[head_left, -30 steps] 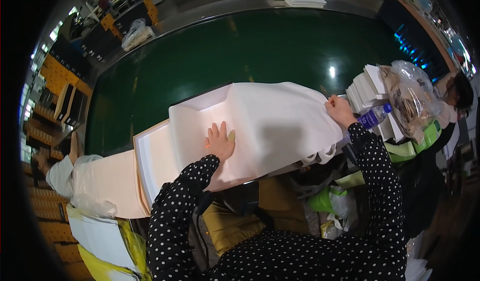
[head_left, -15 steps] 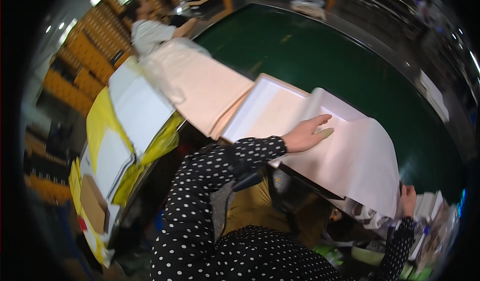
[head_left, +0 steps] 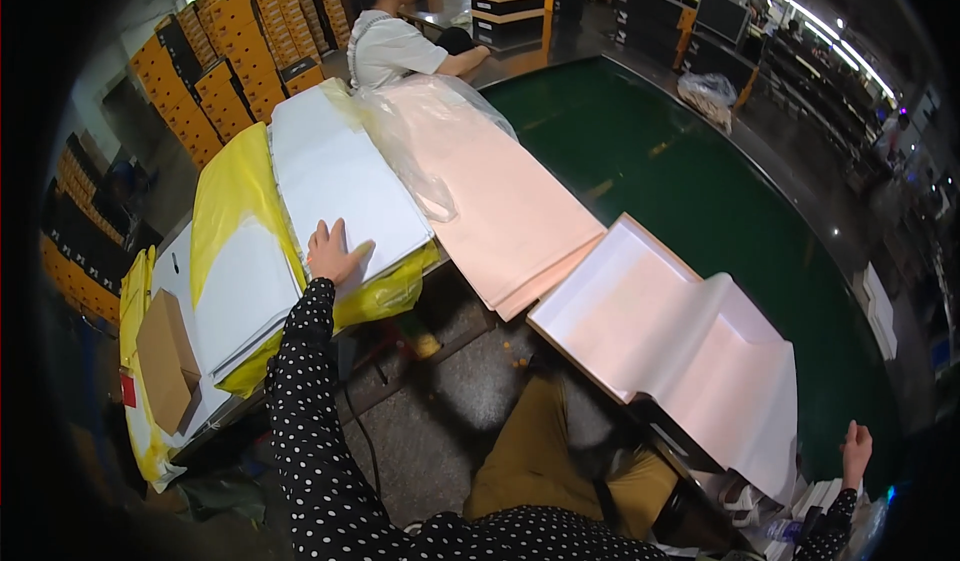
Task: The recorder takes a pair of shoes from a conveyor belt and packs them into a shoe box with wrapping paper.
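My left hand (head_left: 336, 253) is open, fingers spread, over the near end of a stack of white paper sheets (head_left: 345, 186) lying on yellow wrapping. At the far right my right hand (head_left: 855, 451) stands beside the paper-lined box, apart from the paper; its fingers look loosely bent, with nothing visible in them. The open box (head_left: 568, 299) has white inner walls. A pale pink sheet of tissue paper (head_left: 700, 346) lines it and hangs over its right end, with a raised fold across the middle.
Left of the box lies a stack of pink paper (head_left: 510, 216) partly under clear plastic (head_left: 425, 186). A brown cardboard piece (head_left: 168, 361) rests on the left sheets. Behind the box runs a green belt (head_left: 640, 151). A person (head_left: 395, 46) sits at the far side near stacked orange boxes (head_left: 240, 56).
My left hand has moved from above the box leftward to the white paper. My right hand has let go of the tissue paper's edge. The view has turned left.
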The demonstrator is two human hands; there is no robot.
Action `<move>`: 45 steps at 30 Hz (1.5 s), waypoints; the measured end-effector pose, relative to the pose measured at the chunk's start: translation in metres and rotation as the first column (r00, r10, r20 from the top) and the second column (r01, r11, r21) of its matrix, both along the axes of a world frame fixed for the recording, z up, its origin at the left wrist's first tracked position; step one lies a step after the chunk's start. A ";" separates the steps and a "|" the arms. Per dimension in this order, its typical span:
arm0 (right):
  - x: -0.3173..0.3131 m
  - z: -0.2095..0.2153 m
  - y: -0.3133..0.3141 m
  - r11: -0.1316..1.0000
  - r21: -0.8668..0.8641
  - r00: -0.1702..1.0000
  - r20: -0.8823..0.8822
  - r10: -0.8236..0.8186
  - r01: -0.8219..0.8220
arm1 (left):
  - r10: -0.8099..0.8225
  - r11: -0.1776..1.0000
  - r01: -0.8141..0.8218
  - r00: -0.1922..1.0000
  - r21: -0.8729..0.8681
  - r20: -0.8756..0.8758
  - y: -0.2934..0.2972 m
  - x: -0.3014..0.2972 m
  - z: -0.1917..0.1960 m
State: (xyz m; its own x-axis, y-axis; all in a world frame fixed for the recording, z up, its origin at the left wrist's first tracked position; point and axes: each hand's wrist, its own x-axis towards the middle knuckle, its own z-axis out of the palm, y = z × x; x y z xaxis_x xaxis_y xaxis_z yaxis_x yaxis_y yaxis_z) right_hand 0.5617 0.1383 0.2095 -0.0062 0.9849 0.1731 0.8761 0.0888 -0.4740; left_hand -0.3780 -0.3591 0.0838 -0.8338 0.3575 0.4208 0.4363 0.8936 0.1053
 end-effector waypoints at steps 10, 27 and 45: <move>-0.175 0.062 -0.017 0.958 0.006 0.958 0.041 0.285 -0.286 | -0.175 0.976 0.162 0.981 -0.146 -0.086 0.002 0.007 0.014; -0.446 0.011 -0.099 0.430 -0.350 0.542 -0.350 0.764 -0.832 | -0.163 0.725 0.020 0.976 0.688 0.143 0.016 -0.053 0.070; -0.606 -0.044 -0.165 -0.074 -0.451 0.453 -0.892 -0.007 -0.889 | -0.842 0.441 0.364 -0.148 0.820 0.519 0.074 0.293 0.085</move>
State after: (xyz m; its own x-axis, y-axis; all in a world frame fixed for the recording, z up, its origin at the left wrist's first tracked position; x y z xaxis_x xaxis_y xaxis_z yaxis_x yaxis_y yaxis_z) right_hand -0.0447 -0.0267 0.1651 -0.8897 0.0993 -0.4456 0.3475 -0.4858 -0.8020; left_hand -0.0854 -0.2848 0.1687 -0.1331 0.9904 -0.0377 0.1637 0.0595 0.9847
